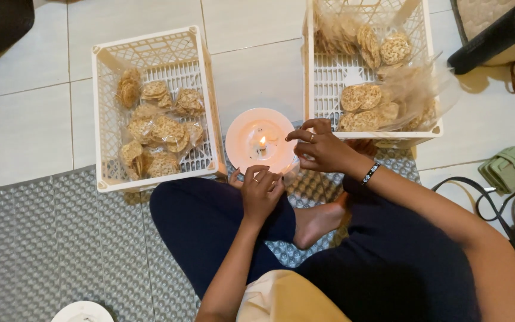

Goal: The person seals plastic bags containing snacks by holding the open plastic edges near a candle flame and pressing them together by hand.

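Observation:
A small candle flame (263,142) burns on a round white plate (242,146) on the floor between two crates. My right hand (323,149), with a ring and a beaded bracelet, hovers at the plate's right rim with its fingertips pinched. My left hand (261,192), also ringed, curls at the plate's near rim. Between the two hands lies a faint piece of clear plastic bag (290,169), which both hands seem to pinch; it is hard to make out.
A white lattice crate (207,77) on the left holds several bagged round crackers (156,134). A second white crate (310,65) at the right holds more crackers in clear bags. I sit cross-legged on a grey dimpled mat (61,238). A green pouch (508,168) and cables lie at the right.

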